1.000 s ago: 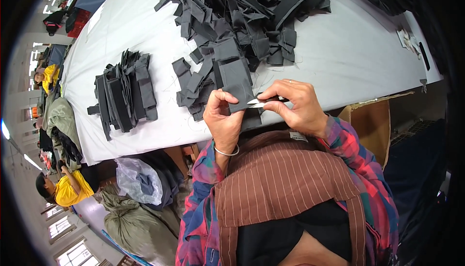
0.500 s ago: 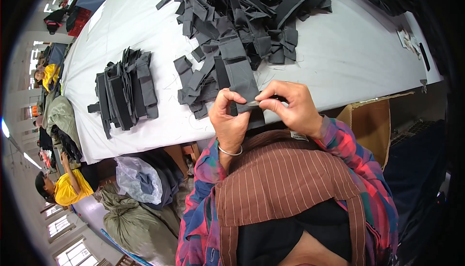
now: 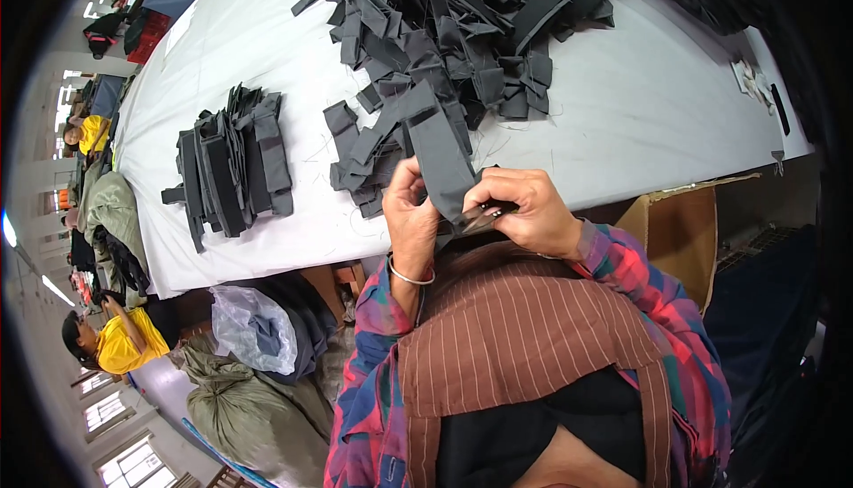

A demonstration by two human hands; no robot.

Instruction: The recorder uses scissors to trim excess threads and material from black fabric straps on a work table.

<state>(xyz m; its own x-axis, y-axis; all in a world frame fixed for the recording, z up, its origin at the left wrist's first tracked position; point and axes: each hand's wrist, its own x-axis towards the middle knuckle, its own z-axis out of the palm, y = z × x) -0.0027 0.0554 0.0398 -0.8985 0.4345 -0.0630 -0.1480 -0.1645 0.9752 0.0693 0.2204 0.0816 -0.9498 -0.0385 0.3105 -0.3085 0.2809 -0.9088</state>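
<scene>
A person in a plaid shirt and striped brown apron stood at the near edge of a white worktop [image 3: 640, 124], both hands raised over a dark grey fabric strip [image 3: 442, 164]. The left hand [image 3: 411, 217], a thin bangle at its wrist, was closed on the strip's lower left edge, thumb and fingers pinched around the cloth. The right hand [image 3: 524, 212] was curled shut around small metal snips [image 3: 480, 219], whose blades pointed left toward the bottom end of the strip, just beside the left hand's fingers. The strip itself rose tilted from between the two hands, its upper end leaning back over the worktop.

Behind it lay a large loose heap of fabric pieces [image 3: 462, 26] of the same dark grey, spread across the middle of the worktop and reaching nearly to the hands. Well apart to the left sat a neater stack of strips [image 3: 231, 164]. A cardboard box [image 3: 680, 230] stood below the worktop's edge on the right, and a clear plastic bag [image 3: 253, 328] and an olive sack [image 3: 240, 399] lay on the floor at lower left, near a seated worker in yellow [image 3: 124, 341].
</scene>
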